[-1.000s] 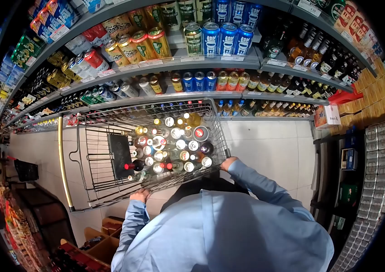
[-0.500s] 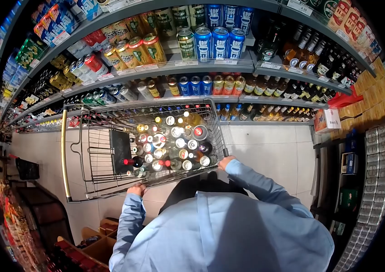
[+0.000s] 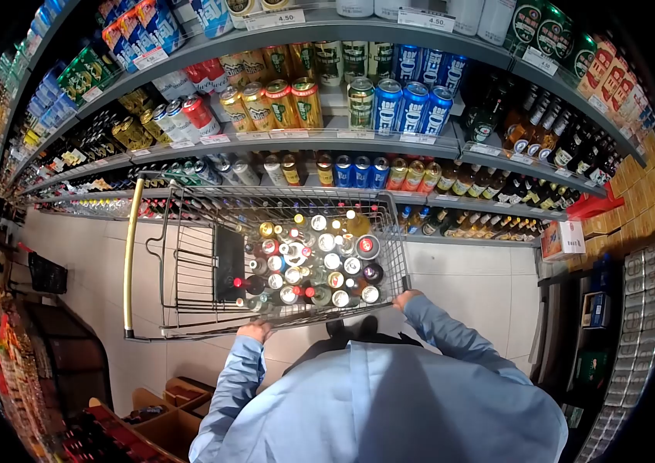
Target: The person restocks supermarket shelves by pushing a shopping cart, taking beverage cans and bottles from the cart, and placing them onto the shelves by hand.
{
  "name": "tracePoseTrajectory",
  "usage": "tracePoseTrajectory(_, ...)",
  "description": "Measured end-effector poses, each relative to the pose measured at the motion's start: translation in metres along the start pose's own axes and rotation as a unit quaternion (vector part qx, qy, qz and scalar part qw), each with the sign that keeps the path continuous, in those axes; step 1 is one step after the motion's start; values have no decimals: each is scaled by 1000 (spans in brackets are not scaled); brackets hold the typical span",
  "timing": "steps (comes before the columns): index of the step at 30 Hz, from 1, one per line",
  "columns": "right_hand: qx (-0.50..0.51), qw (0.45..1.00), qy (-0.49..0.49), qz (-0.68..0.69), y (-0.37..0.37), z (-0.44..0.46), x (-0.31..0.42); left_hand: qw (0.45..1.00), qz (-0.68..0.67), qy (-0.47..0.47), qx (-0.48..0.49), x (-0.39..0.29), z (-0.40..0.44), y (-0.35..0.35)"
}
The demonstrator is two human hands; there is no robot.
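Note:
A wire shopping cart point(image 3: 188, 309) stands sideways in front of me, its yellow handle bar point(image 3: 133, 255) at the left. Many bottles and cans point(image 3: 327, 262) stand upright in its right part, beside a black panel point(image 3: 228, 262). My left hand point(image 3: 255, 330) is closed on the near rim of the cart. At the near right corner, my right hand point(image 3: 406, 298) is closed round the rim. Fingertips of both hands are partly hidden by the cart's edge.
Shelves point(image 3: 327, 142) of cans and bottles run behind the cart. Stacked boxes point(image 3: 632, 201) and canned packs point(image 3: 640, 301) line the right. A black basket point(image 3: 48, 272) is at the left, cardboard bins point(image 3: 177, 424) at lower left. Tiled floor point(image 3: 466, 282) shows between.
The cart, with both hands on it, appears further right and turned so that its near side lies more level. More of the upper shelf and both shoes show in the view.

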State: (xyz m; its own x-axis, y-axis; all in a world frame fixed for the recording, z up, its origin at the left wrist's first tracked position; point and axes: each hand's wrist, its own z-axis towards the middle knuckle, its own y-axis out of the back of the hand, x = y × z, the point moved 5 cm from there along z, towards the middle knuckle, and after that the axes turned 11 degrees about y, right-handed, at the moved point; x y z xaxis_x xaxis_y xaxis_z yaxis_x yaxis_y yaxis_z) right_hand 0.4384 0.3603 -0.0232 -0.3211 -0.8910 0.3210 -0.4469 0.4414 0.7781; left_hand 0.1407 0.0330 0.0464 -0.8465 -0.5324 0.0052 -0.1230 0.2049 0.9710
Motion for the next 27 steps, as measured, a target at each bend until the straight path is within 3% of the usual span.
tracePoseTrajectory(3, -47, 996, -25, -70, -16, 3, 5, 1000, -7, 0, 6, -5, 1, 5)
tracePoseTrajectory(5, -29, 998, -53, -16, -14, 9, 9, 1000, -3, 8, 29, -1, 1, 14)
tracePoseTrajectory(7, -3, 995, -90, 39, 31, -11, 26, 990, -40, 52, 129, 3, 11, 7)
tracePoseTrajectory(8, 0, 993, -101, 68, 22, 1, 14, 977, -125, 29, 170, 14, 23, -22)
tracePoseTrajectory(9, -6, 992, -51, 115, 23, 11, 6, 954, -208, 6, 217, 21, 30, -52)
tracePoseTrajectory(11, -216, 954, 16, 209, 10, 35, -28, 963, -248, -70, 84, -31, 40, 39)
tracePoseTrajectory(12, -230, 958, -9, 171, 42, 36, -22, 952, -295, -67, 38, -49, 48, 72)
tracePoseTrajectory(13, -278, 913, -35, 297, 61, 24, -21, 936, -346, -66, -19, -67, 62, 92)
tracePoseTrajectory(15, -386, 861, -70, 324, 53, 26, -28, 915, -399, -47, -17, -99, 85, 98)
tracePoseTrajectory(17, -188, 928, -61, 315, 34, 46, -26, 883, -459, 30, 93, -127, 109, 56)
tracePoseTrajectory(18, -166, 931, -93, 312, 20, 50, -19, 911, -405, -36, 64, -144, 118, 35)
tracePoseTrajectory(19, -119, 944, -63, 302, 3, 62, -15, 932, -348, -101, 33, -161, 123, 16)
tracePoseTrajectory(21, -13, 977, -22, 211, -10, 78, 6, 924, -334, -67, 172, -193, 128, -16)
tracePoseTrajectory(24, 97, 970, -136, 177, -2, 80, 28, 932, -297, -32, 207, -209, 135, -54)
tracePoseTrajectory(26, 30, 977, -92, 188, -50, 110, 9, 929, -277, 3, 245, -210, 139, -51)
tracePoseTrajectory(27, 30, 976, -98, 191, -39, 106, 15, 929, -275, 9, 248, -211, 141, -56)
